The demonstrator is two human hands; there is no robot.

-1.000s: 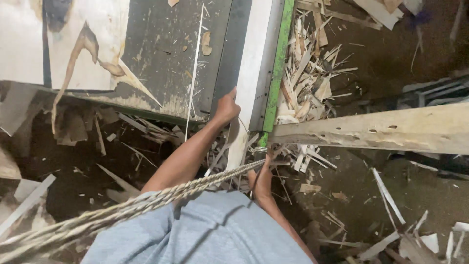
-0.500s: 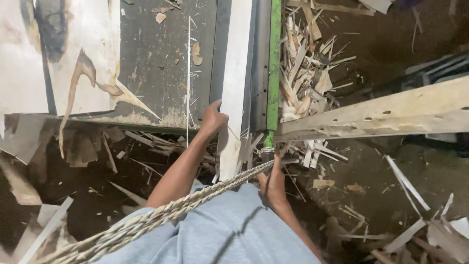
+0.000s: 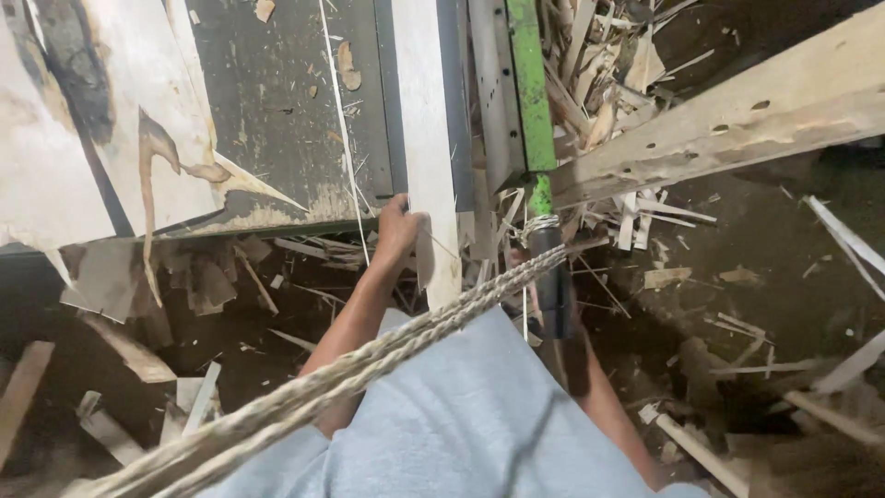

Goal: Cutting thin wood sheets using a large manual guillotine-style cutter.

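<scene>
My left hand [image 3: 398, 227] grips the near end of a long pale wooden strip [image 3: 426, 111], which lies lengthwise on a grey machine bed [image 3: 277, 120]. My right forearm [image 3: 613, 415] reaches up toward the dark lower end of a green bar [image 3: 525, 92]. My right hand [image 3: 551, 277] is in shadow there, and its hold is unclear. A thick braided rope [image 3: 369, 364] runs from the lower left across my lap and is tied to the green bar. My grey shirt fills the bottom of the head view.
A large pale veneer sheet [image 3: 64, 120] with a dark tear lies at the left on the bed. A rough wooden beam [image 3: 737, 120] crosses the upper right. Wood scraps and splinters [image 3: 590, 83] are piled by the bar and scattered over the dark floor [image 3: 756, 304].
The view has shifted right and down a little. My left hand has slid along the pale strip's near end and still holds it. My right arm stays by the green bar.
</scene>
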